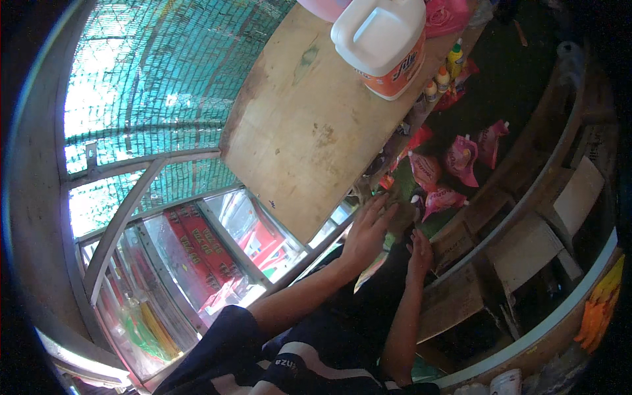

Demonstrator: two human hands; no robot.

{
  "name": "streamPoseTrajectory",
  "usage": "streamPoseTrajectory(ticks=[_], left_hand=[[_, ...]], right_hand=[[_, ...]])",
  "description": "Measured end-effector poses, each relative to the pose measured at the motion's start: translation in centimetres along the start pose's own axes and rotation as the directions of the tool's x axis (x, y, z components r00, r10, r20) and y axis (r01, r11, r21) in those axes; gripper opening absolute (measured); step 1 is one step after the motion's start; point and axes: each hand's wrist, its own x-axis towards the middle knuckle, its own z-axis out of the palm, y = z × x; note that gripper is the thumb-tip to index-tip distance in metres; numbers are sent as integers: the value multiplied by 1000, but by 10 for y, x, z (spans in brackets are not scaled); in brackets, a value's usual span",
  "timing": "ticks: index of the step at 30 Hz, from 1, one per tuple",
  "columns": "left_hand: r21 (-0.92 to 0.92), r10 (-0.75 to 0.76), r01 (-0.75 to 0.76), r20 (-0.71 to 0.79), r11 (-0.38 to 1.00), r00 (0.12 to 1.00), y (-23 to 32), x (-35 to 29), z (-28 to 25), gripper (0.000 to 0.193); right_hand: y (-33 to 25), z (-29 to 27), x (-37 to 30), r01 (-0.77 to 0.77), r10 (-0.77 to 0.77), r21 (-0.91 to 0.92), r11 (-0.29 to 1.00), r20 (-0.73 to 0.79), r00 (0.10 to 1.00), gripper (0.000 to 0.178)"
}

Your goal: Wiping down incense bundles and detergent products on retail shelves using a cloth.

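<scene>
My left hand [367, 229] reaches over the table's near end with its fingers stretched out. Just beyond its fingertips is a brownish, crumpled-looking thing [399, 212] in shadow; whether I touch it I cannot tell. My right hand [419, 257] is a little to the right, palm turned inward and fingers slightly bent and apart, with nothing seen in it. Several pink spouted pouches, one nearest my hands [445, 201], lie on the dark surface beyond the right hand.
A wooden tabletop [276, 131] carries a large white-lidded tub [388, 49]. Small yellow bottles [455, 60] line its right edge. At right are shelves with open cardboard boxes [526, 253]. On the left are a glass-fronted case with red packets [201, 250] and green netting [171, 85].
</scene>
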Motion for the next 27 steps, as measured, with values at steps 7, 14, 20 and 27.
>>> streamPoseTrajectory(ticks=[7, 14, 20, 27], left_hand=[[227, -6, 122, -454, 966, 891, -136, 60, -124, 44], [417, 19, 291, -598, 861, 801, -310, 107, -168, 45], [325, 233, -119, -340, 938, 911, -186, 239, -101, 39], [82, 487, -510, 202, 856, 850, -51, 85, -45, 32]], right_hand=[[15, -25, 2, -9, 12, 40, 999, -95, 995, 43], [23, -14, 7, 11, -11, 16, 1000, -22, 1000, 40], [16, -10, -2, 19, -19, 13, 1000, -6, 1000, 40], [35, -1, -6, 8, -8, -51, 999, -3, 1000, 39]])
